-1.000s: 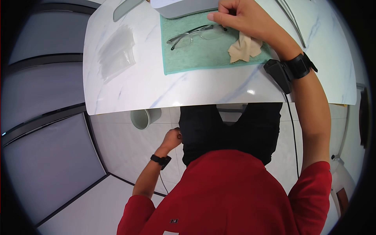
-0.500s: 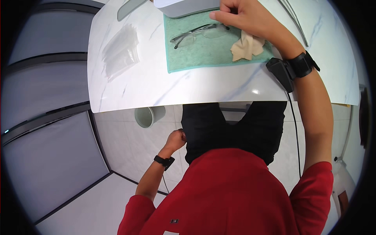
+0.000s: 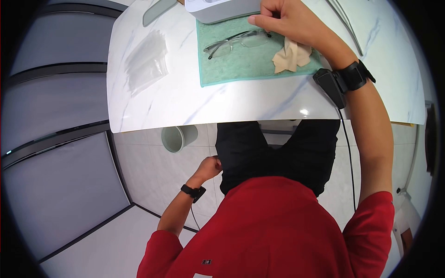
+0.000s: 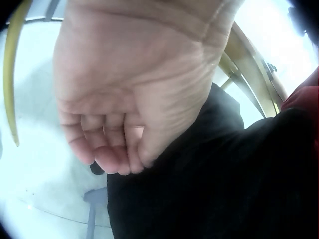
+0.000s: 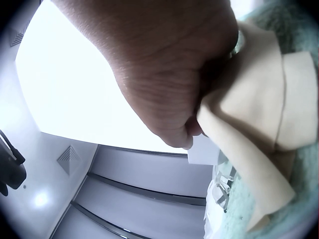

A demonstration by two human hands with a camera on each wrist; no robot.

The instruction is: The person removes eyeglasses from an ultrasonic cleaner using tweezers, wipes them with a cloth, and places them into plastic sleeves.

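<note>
My right hand (image 3: 292,23) rests at the far side of the green towel (image 3: 232,76), its fingers loosely curled and the thumb pointing left. The hand overlaps the upper end of a crumpled beige cloth (image 3: 292,58); in the right wrist view, folds of the cloth (image 5: 254,94) lie right beside the hand's edge. Left of it on the towel lies a pair of glasses (image 3: 236,41) with a dark frame. Beside the thigh hangs my left hand (image 3: 208,168), with nothing in its relaxed, bent fingers (image 4: 107,158).
A white device (image 3: 222,11) stands behind the towel. Clear plastic bags (image 3: 147,62) and a grey flat piece (image 3: 159,11) lie on the left of the marbled table (image 3: 162,109). Metal tweezers (image 3: 347,30) lie to the right. A bin (image 3: 178,138) stands on the floor.
The head view has shifted slightly, so the table appears a little further right. Both hands, the cloth and the glasses keep their places.
</note>
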